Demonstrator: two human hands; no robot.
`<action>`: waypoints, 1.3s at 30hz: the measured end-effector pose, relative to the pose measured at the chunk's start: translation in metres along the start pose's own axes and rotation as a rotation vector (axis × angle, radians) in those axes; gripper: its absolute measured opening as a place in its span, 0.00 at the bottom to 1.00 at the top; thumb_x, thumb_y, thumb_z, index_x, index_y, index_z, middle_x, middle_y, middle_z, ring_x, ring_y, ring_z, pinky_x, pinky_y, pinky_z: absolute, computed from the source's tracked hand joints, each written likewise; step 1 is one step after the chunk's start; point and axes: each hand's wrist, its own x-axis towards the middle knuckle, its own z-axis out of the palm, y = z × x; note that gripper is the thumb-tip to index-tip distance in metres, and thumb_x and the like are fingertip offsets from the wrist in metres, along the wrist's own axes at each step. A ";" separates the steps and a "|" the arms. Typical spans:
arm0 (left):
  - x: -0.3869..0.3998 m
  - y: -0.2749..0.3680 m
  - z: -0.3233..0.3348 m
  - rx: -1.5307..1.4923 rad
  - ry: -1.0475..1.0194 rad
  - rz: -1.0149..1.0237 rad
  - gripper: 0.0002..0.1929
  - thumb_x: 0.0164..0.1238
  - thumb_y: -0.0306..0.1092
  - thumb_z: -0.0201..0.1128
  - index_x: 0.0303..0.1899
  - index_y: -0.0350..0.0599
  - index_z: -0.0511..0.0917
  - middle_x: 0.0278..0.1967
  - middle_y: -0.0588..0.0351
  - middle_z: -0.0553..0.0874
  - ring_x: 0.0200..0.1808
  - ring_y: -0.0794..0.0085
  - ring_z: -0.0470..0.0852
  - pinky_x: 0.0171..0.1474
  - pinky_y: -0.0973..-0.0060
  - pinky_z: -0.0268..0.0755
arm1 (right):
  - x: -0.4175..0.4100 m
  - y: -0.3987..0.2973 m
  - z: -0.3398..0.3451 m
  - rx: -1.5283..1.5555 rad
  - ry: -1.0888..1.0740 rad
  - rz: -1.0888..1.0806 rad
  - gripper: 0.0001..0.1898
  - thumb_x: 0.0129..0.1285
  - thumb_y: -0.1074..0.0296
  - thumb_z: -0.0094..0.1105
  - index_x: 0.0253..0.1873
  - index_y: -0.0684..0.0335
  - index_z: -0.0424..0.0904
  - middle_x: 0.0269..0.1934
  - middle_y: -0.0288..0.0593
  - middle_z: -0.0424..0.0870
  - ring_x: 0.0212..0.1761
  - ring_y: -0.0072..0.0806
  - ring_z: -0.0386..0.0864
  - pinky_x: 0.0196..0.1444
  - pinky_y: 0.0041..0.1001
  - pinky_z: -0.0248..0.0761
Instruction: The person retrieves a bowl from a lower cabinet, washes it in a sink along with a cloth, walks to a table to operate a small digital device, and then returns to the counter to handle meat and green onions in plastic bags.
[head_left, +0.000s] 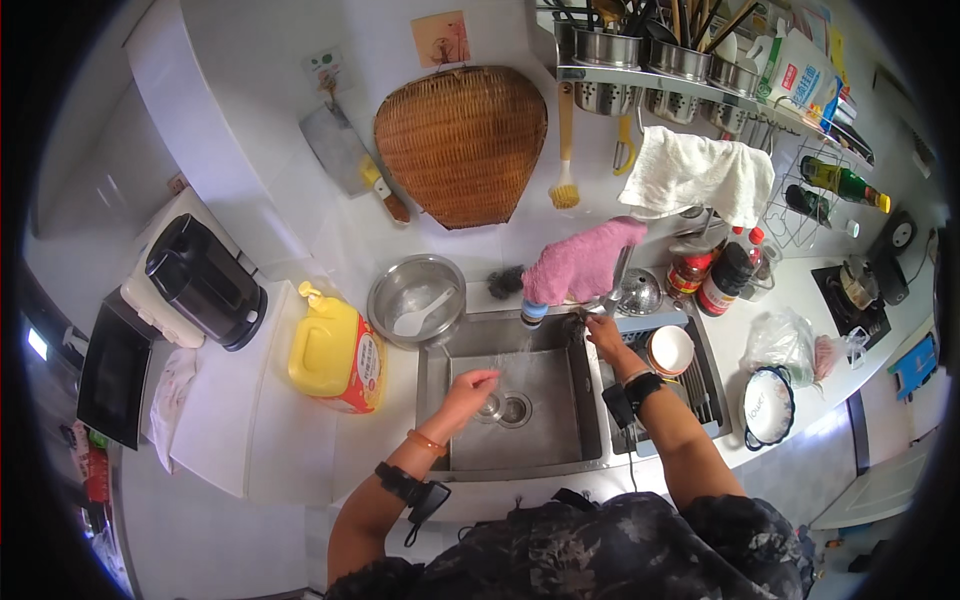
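My left hand (474, 391) is over the left part of a stainless steel sink (540, 450), fingers curled together; whether it holds something small cannot be told. Water runs from the faucet head (533, 313) into the basin, just above and right of that hand. My right hand (604, 336) reaches to the divider at the back right of the basin, its fingers on a dark steel wool scourer (575, 328). A pink cloth (581, 262) is draped over the faucet. White bowls (670, 349) stand in a drying rack to the right of my right hand.
A steel bowl with a white rice paddle (424, 313) and a yellow detergent jug (330, 356) stand left of the sink. Sauce jars (688, 271), a plastic bag (780, 346) and a blue-rimmed dish (768, 409) are on the right. A white towel (697, 172) hangs above.
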 end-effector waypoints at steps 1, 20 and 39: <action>-0.001 0.001 0.001 0.001 0.014 -0.011 0.15 0.66 0.33 0.57 0.52 0.38 0.78 0.42 0.60 0.82 0.42 0.80 0.74 0.46 0.81 0.66 | -0.006 -0.010 -0.002 0.170 -0.032 0.085 0.12 0.65 0.63 0.50 0.41 0.67 0.76 0.27 0.34 0.72 0.30 0.24 0.72 0.37 0.29 0.71; -0.028 0.094 0.022 -0.155 0.172 0.221 0.12 0.68 0.31 0.56 0.50 0.41 0.79 0.44 0.61 0.82 0.46 0.80 0.76 0.50 0.80 0.67 | -0.132 -0.289 -0.105 -0.399 0.440 -0.618 0.20 0.62 0.53 0.56 0.31 0.69 0.79 0.29 0.56 0.79 0.34 0.50 0.79 0.38 0.39 0.71; -0.030 0.079 0.059 -0.771 -0.149 0.333 0.30 0.61 0.32 0.62 0.63 0.42 0.59 0.57 0.54 0.72 0.57 0.68 0.73 0.59 0.73 0.67 | -0.181 -0.225 0.065 0.652 -0.560 -0.217 0.23 0.68 0.48 0.47 0.52 0.64 0.72 0.47 0.47 0.81 0.51 0.33 0.77 0.56 0.32 0.66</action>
